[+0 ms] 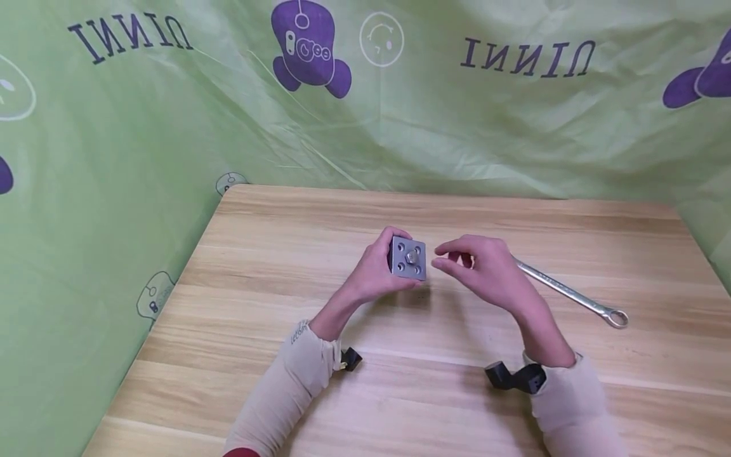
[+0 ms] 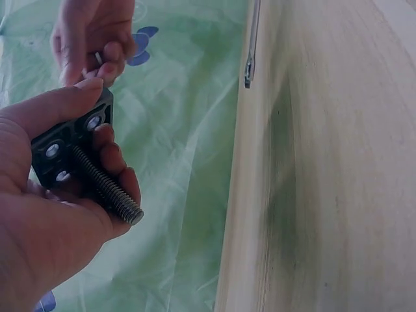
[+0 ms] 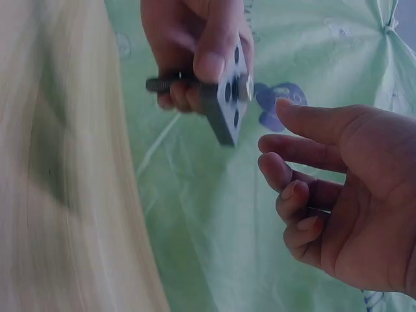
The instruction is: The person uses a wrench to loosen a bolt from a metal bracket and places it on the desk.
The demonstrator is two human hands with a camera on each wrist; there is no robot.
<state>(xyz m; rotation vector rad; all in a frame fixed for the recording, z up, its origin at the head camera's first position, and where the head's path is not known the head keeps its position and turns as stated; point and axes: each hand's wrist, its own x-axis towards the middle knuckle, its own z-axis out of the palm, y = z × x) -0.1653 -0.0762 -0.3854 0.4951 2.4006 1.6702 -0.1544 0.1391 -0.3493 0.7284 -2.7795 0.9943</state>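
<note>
My left hand (image 1: pixel 374 271) grips a dark grey square plate (image 1: pixel 408 274) by its edges, thumb on one side and fingers on the other. The plate has a hole near each corner, and a hex bolt (image 1: pixel 412 256) passes through its middle. In the left wrist view the bolt's threaded shank (image 2: pixel 109 187) sticks out behind the plate, beside the curled fingers. Just right of the bolt head, my right hand (image 1: pixel 485 266) hovers with thumb and fingers loosely bent and apart, holding nothing. The right wrist view shows a gap between its fingertips and the bolt head (image 3: pixel 246 88).
A long steel wrench (image 1: pixel 571 293) lies on the wooden table (image 1: pixel 274 254) to the right, its far end hidden behind the right hand. Black wrist cameras (image 1: pixel 516 377) sit at both sleeves. A green printed cloth (image 1: pixel 422 139) hangs behind the table and along its left side.
</note>
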